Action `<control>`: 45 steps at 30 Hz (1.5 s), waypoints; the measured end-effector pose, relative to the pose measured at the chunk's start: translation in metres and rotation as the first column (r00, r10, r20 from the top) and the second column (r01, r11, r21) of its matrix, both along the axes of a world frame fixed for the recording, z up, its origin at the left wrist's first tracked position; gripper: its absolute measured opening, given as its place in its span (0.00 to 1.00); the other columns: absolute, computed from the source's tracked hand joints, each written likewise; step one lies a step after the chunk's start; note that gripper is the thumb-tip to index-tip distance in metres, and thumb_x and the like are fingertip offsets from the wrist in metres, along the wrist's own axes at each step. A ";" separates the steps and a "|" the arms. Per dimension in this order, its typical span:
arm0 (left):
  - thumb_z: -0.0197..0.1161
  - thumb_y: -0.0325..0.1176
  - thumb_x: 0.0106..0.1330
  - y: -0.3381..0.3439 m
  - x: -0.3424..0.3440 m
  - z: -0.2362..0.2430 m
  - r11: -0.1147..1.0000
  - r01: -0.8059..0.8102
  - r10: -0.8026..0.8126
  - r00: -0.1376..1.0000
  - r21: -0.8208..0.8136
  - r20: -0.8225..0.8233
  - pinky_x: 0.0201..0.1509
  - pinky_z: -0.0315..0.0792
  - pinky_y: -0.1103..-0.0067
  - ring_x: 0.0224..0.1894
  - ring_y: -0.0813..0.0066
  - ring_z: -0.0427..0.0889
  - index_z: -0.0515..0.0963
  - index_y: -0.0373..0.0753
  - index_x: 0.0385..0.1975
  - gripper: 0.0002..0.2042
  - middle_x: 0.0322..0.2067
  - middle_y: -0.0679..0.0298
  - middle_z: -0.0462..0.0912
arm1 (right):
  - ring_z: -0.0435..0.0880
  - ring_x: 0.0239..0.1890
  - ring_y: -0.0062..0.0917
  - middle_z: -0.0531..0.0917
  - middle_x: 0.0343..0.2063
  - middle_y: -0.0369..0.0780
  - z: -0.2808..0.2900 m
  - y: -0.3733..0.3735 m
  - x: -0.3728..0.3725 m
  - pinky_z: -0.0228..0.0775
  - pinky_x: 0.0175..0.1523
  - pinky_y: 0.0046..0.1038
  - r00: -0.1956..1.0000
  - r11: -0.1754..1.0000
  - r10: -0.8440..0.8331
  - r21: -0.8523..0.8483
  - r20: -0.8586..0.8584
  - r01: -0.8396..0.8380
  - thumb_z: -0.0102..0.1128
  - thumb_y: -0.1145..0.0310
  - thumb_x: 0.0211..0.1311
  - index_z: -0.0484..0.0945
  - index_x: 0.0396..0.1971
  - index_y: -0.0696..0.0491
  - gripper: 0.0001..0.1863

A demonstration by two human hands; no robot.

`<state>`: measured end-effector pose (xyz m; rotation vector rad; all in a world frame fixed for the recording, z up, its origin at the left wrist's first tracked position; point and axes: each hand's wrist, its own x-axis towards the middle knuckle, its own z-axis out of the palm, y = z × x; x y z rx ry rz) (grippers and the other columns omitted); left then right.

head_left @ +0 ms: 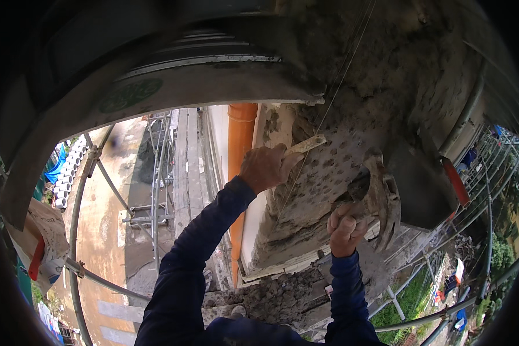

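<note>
My left hand [269,168] is closed on a small, pale strip of wood [305,144]. The strip's far end lies against the rough, mortar-covered wall [323,173], and a thin string [339,92] runs close to it. Lower and to the right, my right hand [346,229] has its fingers wrapped round the handle of a mortar-smeared hammer [388,205]. The hammer's curved head is apart from the wooden strip. Much of its handle is hidden by my fingers.
An orange pipe [242,132] runs down beside the wall corner. Scaffold tubes [78,202] stand left and right, high above the ground. A dark panel with a red edge [455,181] is right of the hammer. Mortar debris [277,297] lies below; a beam [184,92] crosses overhead.
</note>
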<state>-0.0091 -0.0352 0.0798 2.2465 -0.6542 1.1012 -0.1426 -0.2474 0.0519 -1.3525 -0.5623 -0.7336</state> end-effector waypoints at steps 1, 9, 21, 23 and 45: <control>0.59 0.52 0.68 -0.006 0.000 0.001 1.000 0.027 -0.027 1.000 -0.011 0.009 0.16 0.69 0.65 0.09 0.58 0.74 0.72 0.37 0.20 0.23 0.07 0.57 0.70 | 0.66 0.16 0.17 0.74 0.27 0.36 -0.001 -0.007 0.007 0.59 0.19 0.25 0.988 0.996 0.087 -0.037 0.125 -0.083 0.58 0.44 0.65 0.73 0.36 0.54 0.24; 0.60 0.42 0.69 -0.012 -0.008 0.016 0.977 0.151 -0.162 0.985 -0.151 -0.064 0.21 0.72 0.65 0.17 0.57 0.79 0.75 0.35 0.30 0.15 0.15 0.53 0.76 | 0.68 0.15 0.16 0.73 0.22 0.37 0.035 -0.020 -0.013 0.60 0.17 0.23 0.988 0.981 -0.120 -0.164 -0.098 0.103 0.56 0.41 0.65 0.72 0.40 0.54 0.27; 0.56 0.42 0.70 -0.002 0.002 0.079 0.912 -0.178 0.066 0.953 0.368 0.297 0.22 0.77 0.67 0.19 0.59 0.81 0.75 0.36 0.32 0.14 0.21 0.55 0.77 | 0.64 0.13 0.13 0.69 0.18 0.33 0.102 -0.017 -0.018 0.58 0.16 0.20 1.000 0.990 -0.031 -0.137 0.000 0.031 0.47 0.42 0.71 0.70 0.44 0.57 0.28; 0.55 0.41 0.70 0.001 0.012 0.071 0.864 -0.263 0.175 0.956 0.430 0.234 0.25 0.78 0.65 0.23 0.58 0.82 0.76 0.39 0.36 0.11 0.22 0.57 0.76 | 0.64 0.13 0.13 0.69 0.18 0.32 0.098 -0.024 -0.009 0.58 0.16 0.19 0.998 0.982 -0.064 -0.176 0.021 0.067 0.48 0.42 0.70 0.70 0.44 0.58 0.28; 0.48 0.44 0.73 -0.017 -0.020 0.079 0.973 -0.061 0.097 0.983 0.222 -0.157 0.35 0.76 0.57 0.29 0.46 0.81 0.77 0.35 0.36 0.17 0.25 0.47 0.79 | 0.65 0.19 0.14 0.70 0.19 0.32 0.078 -0.047 0.052 0.59 0.21 0.23 0.949 0.922 0.103 -0.329 -0.298 -0.203 0.51 0.46 0.71 0.71 0.41 0.57 0.24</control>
